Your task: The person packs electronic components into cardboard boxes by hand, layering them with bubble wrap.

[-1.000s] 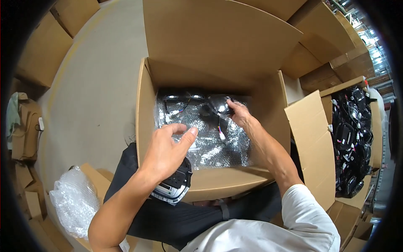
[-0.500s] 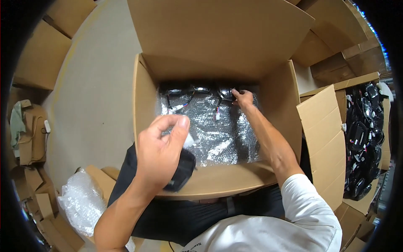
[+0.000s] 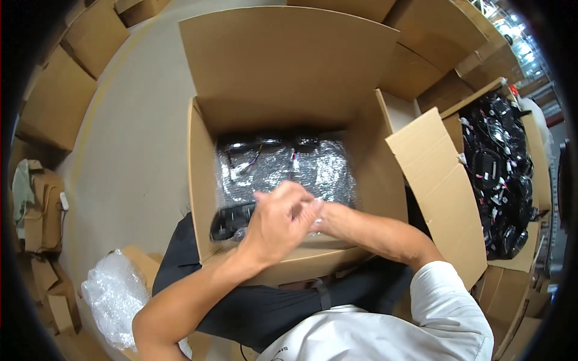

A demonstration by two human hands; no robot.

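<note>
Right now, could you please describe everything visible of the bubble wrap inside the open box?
The bubble wrap is a clear, shiny, dimpled sheet, plastic by its look, spread roughly flat low inside the cardboard box. Black parts with wires and pale plugs lie along its far edge; another black part is at its near left corner. The left hand and right hand hide part of it; contact is unclear.

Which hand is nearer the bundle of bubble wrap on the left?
Left. The left hand is ahead and right of the bubble wrap; the right hand, partly hidden, is farther right.
</note>
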